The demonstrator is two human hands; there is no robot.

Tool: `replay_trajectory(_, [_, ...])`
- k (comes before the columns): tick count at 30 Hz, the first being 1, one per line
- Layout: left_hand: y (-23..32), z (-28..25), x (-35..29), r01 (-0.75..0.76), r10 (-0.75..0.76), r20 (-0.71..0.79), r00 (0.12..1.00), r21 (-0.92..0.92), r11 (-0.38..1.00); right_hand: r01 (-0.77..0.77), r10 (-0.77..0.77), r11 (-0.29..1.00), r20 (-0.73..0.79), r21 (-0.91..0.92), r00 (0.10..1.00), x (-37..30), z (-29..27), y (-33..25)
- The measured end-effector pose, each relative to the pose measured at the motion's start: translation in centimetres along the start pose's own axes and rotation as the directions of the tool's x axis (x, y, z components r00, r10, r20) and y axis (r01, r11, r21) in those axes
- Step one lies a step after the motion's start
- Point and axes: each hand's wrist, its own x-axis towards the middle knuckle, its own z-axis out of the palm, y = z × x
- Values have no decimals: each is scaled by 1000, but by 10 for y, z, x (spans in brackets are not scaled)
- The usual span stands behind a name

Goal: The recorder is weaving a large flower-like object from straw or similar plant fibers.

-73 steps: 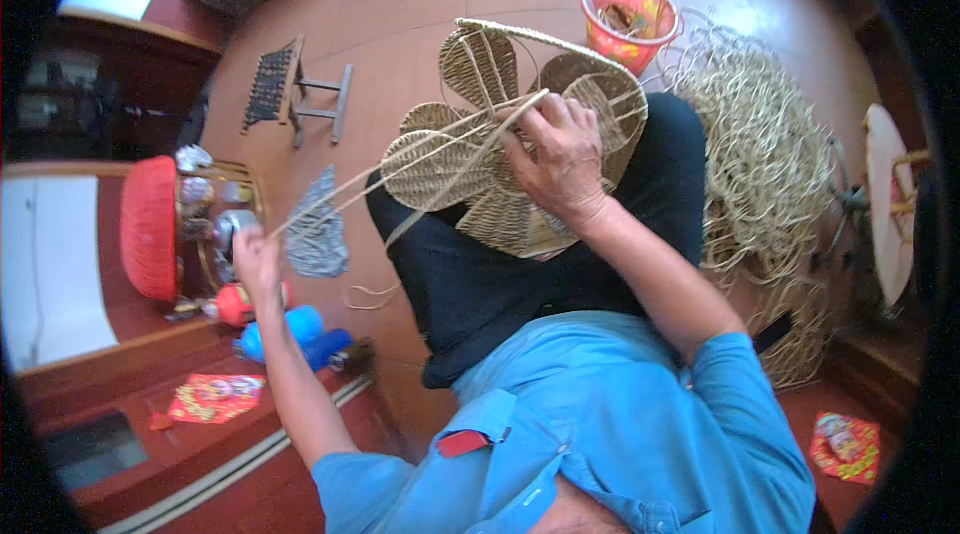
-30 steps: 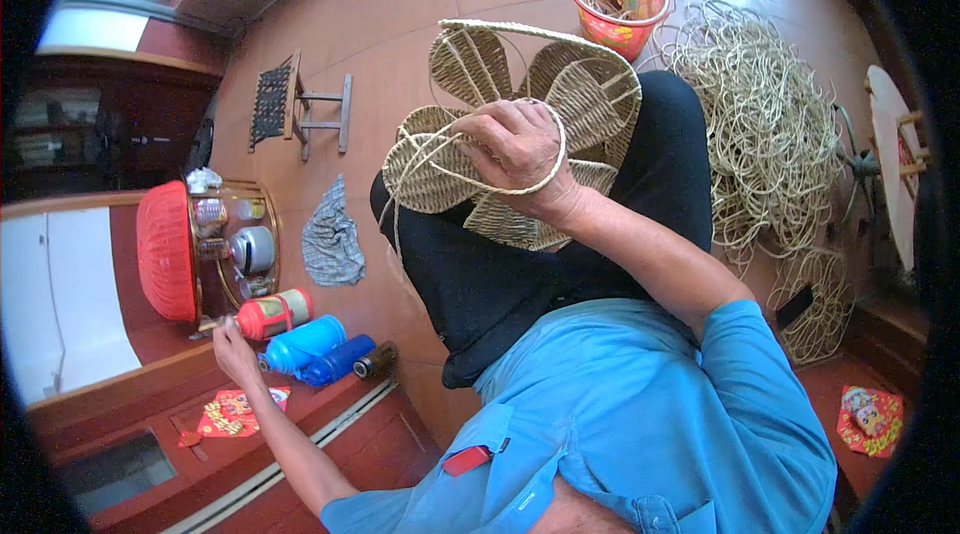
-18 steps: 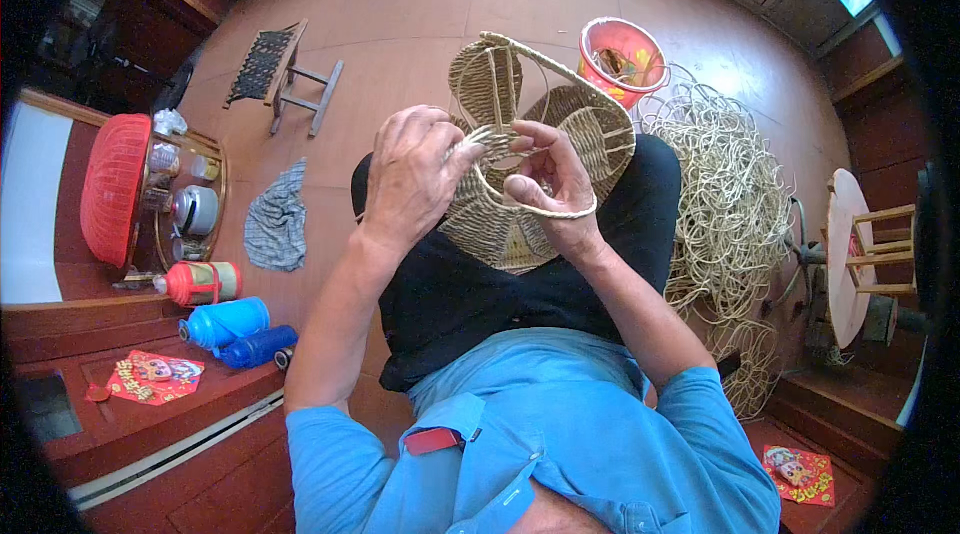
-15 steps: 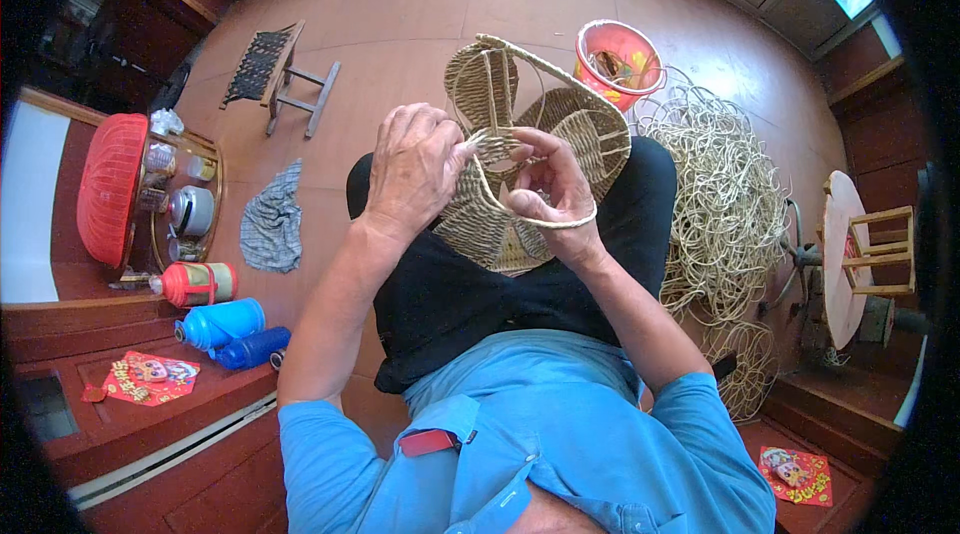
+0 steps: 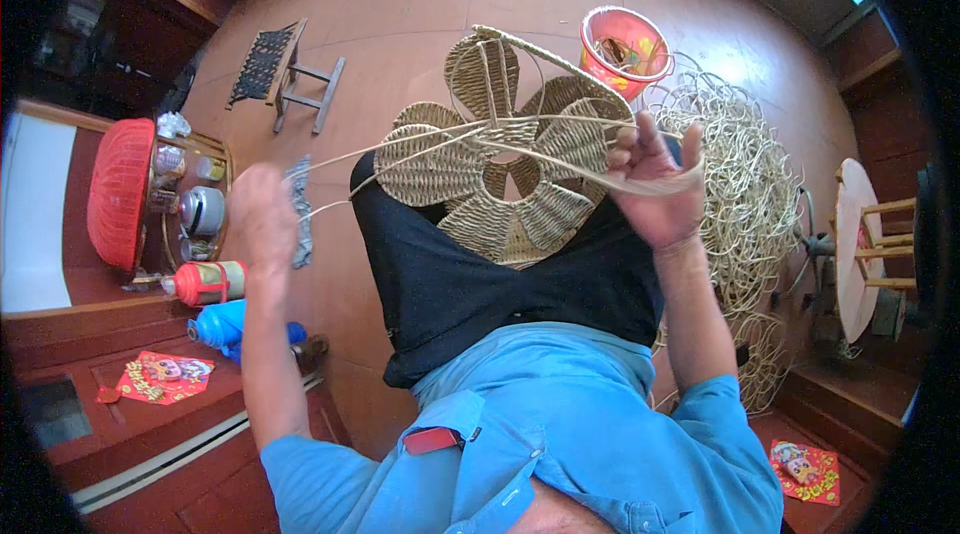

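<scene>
While the woven flower-shaped piece (image 5: 545, 217) rests on the lap of the black trousers (image 5: 500, 294), the left hand (image 5: 264, 219), blurred, is closed on two strands of cord (image 5: 332, 162); well apart from it, the right hand (image 5: 660, 184) has its fingers spread, with cord looped across it. A red bucket (image 5: 608, 77) and a pale cord heap (image 5: 750, 174) sit on the floor (image 5: 400, 59) to the right.
</scene>
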Motion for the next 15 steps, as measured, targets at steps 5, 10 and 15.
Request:
replay_trajectory(5, [-211, 6, -137, 410, -562, 192, 804, 506, 759, 41, -41, 999, -16, 17, 999, 5, -5, -31])
replay_trajectory(10, [-250, -66, -234, 612, -923, 224, 312, 695, 376, 86, -94, 995, -148, -58, 984, 6, -19, -52])
replay_trajectory(15, [-279, -1, -252, 534, -869, 421, 259, 688, 492, -137, -90, 675, -266, -724, 960, 30, 0, -6])
